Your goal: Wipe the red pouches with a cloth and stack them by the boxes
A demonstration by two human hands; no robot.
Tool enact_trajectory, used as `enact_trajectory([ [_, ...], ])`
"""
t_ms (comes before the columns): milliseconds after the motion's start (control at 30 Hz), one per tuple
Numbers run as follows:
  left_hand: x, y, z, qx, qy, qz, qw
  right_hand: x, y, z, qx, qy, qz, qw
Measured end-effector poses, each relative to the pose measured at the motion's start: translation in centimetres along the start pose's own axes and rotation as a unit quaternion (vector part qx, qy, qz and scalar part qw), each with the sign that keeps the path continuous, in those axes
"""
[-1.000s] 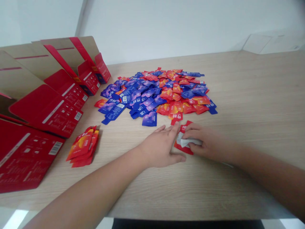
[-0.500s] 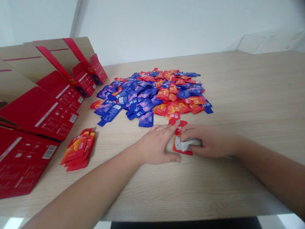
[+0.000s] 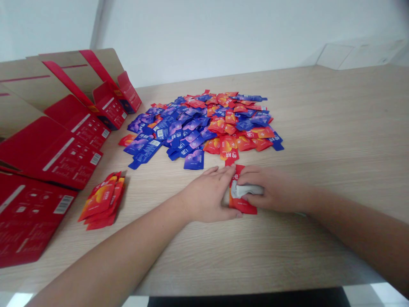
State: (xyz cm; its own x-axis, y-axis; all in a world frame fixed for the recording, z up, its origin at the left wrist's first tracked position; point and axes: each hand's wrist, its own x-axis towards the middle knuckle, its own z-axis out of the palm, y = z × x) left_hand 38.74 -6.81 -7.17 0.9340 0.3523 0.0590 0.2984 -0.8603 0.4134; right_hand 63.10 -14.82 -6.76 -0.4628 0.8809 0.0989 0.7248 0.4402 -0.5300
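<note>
A red and orange packet [image 3: 247, 207] lies flat on the wooden table between my hands. My right hand [image 3: 271, 187] has its fingers closed around a greyish-white cloth [image 3: 244, 190], which is pressed on the packet. At the packet's left edge rests my left hand [image 3: 211, 194], thumb and fingers spread, palm down. Just beyond them is a wide heap of blue-purple packets [image 3: 194, 159] and red-orange packets [image 3: 228, 147]. A small stack of red packets [image 3: 100, 200] sits to the left of my left forearm.
Several red cardboard boxes [image 3: 73, 157] with raised beige flaps stand in a row along the table's left side. A white object [image 3: 354, 55] is against the wall at the back right. The table's front edge [image 3: 243, 292] runs below my forearms.
My right hand and the cloth have shifted slightly left across the packet. More of the packet's lower right part shows. My left hand has barely moved.
</note>
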Motion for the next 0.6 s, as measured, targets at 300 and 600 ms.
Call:
enact_trajectory([
  [300, 0.0, 0.4, 0.0, 0.016, 0.0, -0.009, 1.0, 0.7, 3.1, -1.0, -0.177, 0.066, 0.115, 0.975],
  [600, 0.0, 0.7, -0.2, 0.022, -0.012, -0.016, 1.0, -0.7, -1.8, -2.0, 0.01, -0.043, 0.022, 0.999],
])
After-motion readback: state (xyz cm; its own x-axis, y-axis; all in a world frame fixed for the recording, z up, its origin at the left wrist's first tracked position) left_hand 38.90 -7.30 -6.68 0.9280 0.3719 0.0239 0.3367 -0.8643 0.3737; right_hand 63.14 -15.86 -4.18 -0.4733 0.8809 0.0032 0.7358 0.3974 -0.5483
